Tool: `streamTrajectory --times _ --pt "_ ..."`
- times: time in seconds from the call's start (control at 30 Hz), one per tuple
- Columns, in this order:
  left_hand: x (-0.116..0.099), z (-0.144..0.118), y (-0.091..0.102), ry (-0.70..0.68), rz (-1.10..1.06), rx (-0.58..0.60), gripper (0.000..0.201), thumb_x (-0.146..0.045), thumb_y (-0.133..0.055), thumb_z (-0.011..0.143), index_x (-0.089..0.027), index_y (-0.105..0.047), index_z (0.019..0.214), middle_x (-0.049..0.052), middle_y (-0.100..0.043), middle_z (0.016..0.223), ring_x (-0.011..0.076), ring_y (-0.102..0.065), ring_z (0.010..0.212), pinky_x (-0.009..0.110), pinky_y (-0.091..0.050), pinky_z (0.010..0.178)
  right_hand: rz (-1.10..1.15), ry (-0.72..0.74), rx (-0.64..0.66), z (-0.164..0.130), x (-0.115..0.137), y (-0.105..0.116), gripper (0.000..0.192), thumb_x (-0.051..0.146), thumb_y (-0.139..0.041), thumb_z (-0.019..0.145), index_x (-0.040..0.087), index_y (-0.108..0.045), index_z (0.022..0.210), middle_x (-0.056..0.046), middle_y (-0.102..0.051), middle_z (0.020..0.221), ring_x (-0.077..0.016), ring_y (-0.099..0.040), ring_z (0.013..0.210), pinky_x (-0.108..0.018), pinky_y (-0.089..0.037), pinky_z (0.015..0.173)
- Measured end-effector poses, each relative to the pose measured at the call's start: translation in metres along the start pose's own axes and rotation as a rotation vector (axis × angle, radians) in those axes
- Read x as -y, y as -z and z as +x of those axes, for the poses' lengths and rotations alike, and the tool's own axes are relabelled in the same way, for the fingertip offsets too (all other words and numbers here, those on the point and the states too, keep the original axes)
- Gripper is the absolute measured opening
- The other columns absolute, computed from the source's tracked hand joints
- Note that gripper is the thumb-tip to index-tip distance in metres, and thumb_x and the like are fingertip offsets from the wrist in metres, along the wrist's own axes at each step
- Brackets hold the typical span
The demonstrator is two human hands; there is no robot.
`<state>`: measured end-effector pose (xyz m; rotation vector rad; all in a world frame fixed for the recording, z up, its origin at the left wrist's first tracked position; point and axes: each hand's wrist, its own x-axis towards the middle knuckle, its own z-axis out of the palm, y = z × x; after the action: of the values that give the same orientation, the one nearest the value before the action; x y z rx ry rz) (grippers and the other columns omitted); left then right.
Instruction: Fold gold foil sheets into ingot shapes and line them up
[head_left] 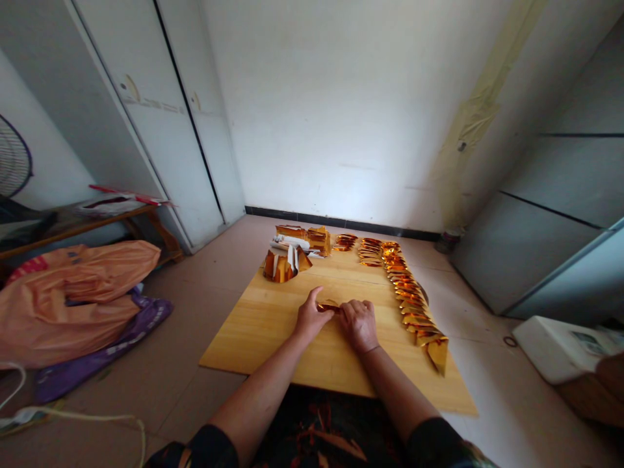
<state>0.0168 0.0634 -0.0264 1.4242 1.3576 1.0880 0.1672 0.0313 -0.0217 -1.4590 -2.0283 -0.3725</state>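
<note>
Fingers of both the left hand [309, 316] and right hand [359, 323] pinch a small gold paper [329, 305] between them on the wooden board [273, 325], its long axis running 9-to-3 o'clock, both hands equally near.

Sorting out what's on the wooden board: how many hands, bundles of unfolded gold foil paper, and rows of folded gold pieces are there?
Hands pressing a small gold foil piece: 2, left hand and right hand
Bundles of unfolded gold foil paper: 2, round bundle and stacked bundle
Long row of folded gold pieces: 1
Total: 5
</note>
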Motion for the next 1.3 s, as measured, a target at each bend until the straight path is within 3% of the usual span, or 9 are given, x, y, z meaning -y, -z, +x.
streamTrajectory --times 0.27,0.57,0.87,1.0,1.3 --pt "0.000 0.004 0.001 0.021 0.126 0.010 0.069 -0.021 -0.071 0.061 -0.020 -0.049 0.127 -0.005 -0.060 0.070 0.0100 -0.056 0.061 0.020 -0.045 0.062 -0.058 -0.013 0.024 0.000 0.000 0.001 0.017 0.018 -0.051 0.087 0.020 -0.060 0.072 0.000 -0.057 0.068 -0.0140 -0.047 0.069 -0.031 -0.022 0.077" --pt "0.005 0.007 0.005 0.055 0.187 0.052 0.048 -0.010 -0.059 0.070 -0.016 -0.056 0.117 -0.003 -0.059 0.069 0.0069 -0.053 0.056 0.016 -0.041 0.053 -0.079 -0.016 0.007 -0.001 -0.003 -0.004 0.017 0.020 -0.053 0.086 0.020 -0.061 0.070 0.000 -0.058 0.067 -0.0140 -0.045 0.068 -0.032 -0.021 0.078" --pt "-0.007 0.007 -0.004 0.007 0.222 0.060 0.060 -0.013 -0.063 0.066 -0.018 -0.050 0.125 -0.005 -0.056 0.067 0.0087 -0.053 0.059 0.018 -0.042 0.056 -0.109 -0.008 -0.001 0.006 -0.015 0.003 0.020 0.014 -0.051 0.085 0.020 -0.062 0.069 0.000 -0.058 0.067 -0.0135 -0.045 0.067 -0.030 -0.021 0.074" --pt "-0.008 0.005 -0.003 -0.016 0.196 0.078 0.068 -0.018 -0.069 0.062 -0.020 -0.048 0.127 -0.004 -0.059 0.076 0.0095 -0.055 0.065 0.019 -0.044 0.062 -0.186 -0.057 -0.005 0.018 -0.038 0.006 0.020 0.014 -0.050 0.085 0.019 -0.062 0.070 -0.001 -0.059 0.068 -0.0139 -0.046 0.069 -0.029 -0.021 0.072" --pt "0.003 -0.001 0.000 -0.033 0.123 0.085 0.050 -0.010 -0.058 0.064 -0.017 -0.057 0.114 -0.002 -0.058 0.082 0.0070 -0.054 0.063 0.019 -0.045 0.063 -0.385 -0.348 -0.021 0.053 -0.110 -0.004 0.018 0.019 -0.052 0.083 0.017 -0.063 0.068 -0.003 -0.060 0.069 -0.0138 -0.044 0.065 -0.029 -0.016 0.062"
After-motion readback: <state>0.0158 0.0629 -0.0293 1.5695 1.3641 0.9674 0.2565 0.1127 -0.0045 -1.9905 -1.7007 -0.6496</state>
